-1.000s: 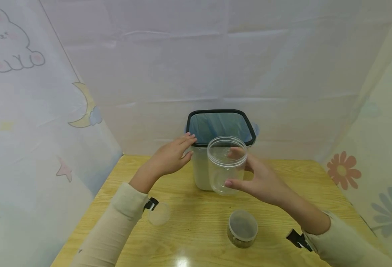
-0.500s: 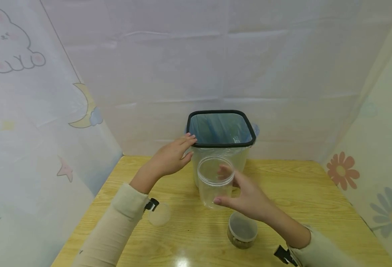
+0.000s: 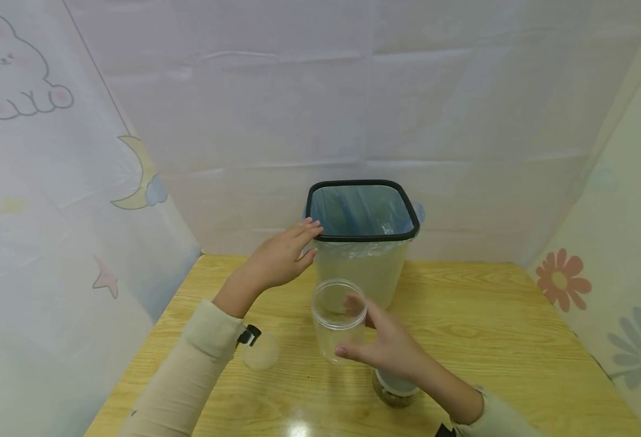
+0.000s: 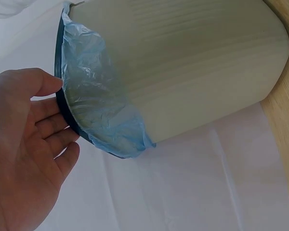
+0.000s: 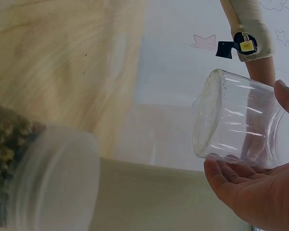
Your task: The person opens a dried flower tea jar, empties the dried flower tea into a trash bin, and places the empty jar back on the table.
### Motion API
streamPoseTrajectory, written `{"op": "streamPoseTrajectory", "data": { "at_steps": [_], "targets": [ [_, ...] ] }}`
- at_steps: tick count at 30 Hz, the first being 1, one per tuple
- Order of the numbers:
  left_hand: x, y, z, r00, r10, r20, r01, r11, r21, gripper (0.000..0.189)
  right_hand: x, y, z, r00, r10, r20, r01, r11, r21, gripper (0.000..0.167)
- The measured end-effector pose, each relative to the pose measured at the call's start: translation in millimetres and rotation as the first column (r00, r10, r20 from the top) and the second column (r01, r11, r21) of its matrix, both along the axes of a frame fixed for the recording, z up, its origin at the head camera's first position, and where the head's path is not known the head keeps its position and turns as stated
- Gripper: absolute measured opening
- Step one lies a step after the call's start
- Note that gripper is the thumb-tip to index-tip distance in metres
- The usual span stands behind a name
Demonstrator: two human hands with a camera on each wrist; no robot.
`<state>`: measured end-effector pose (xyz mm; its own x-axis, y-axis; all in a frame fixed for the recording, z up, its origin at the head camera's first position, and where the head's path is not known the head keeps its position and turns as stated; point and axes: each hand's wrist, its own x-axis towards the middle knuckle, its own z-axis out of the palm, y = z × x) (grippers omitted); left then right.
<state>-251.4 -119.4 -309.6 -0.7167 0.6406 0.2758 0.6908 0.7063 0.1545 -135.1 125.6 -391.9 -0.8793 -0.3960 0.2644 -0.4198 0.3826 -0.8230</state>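
My right hand (image 3: 388, 340) grips a clear plastic jar (image 3: 338, 337), its thumb in front and fingers round the far side. The jar is upright, with an uncovered threaded rim and some specks on its base (image 5: 209, 115) in the right wrist view. My left hand (image 3: 277, 255) rests its fairly straight fingers on the left front corner of the bin's black rim (image 3: 364, 237). In the left wrist view, the thumb and fingertips lie right at that rim (image 4: 65, 108). The pale bin (image 3: 361, 273) has a blue plastic liner (image 4: 98, 91) folded over its edge.
A short jar (image 3: 396, 388) of dried, brownish bud-like pieces (image 5: 5, 154), with a whitish lid (image 5: 62, 178), stands under my right wrist. Flat on the wooden table (image 3: 473, 303) near my left sleeve lies a translucent round lid (image 3: 261, 352). Printed cloth walls (image 3: 326, 109) enclose the table.
My right hand has brought the clear jar down and toward me, from before the bin's rim to low over the table. The left hand has stayed at the rim.
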Motion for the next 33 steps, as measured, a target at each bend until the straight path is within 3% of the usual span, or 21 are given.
{"op": "streamPoseTrajectory", "data": {
  "at_steps": [9, 17, 33],
  "targets": [
    [0.9, 0.3, -0.7, 1.0, 0.007, 0.003, -0.007, 1.0, 0.004, 0.053, 5.2, -9, -22.8, 0.992, 0.031, 0.119, -0.031, 1.0, -0.005, 0.094],
    [0.6, -0.7, -1.7, 1.0, 0.006, -0.005, -0.006, 1.0, 0.002, 0.053, 7.0, -17, -45.9, 0.981, 0.048, 0.186, -0.044, 0.999, -0.025, 0.089],
    [-0.6, -2.3, -5.1, 1.0, -0.006, -0.009, 0.006, 1.0, 0.022, 0.054, 2.9, -30, -77.2, 0.981, 0.055, 0.184, -0.068, 0.995, 0.068, 0.097]
  ]
}}
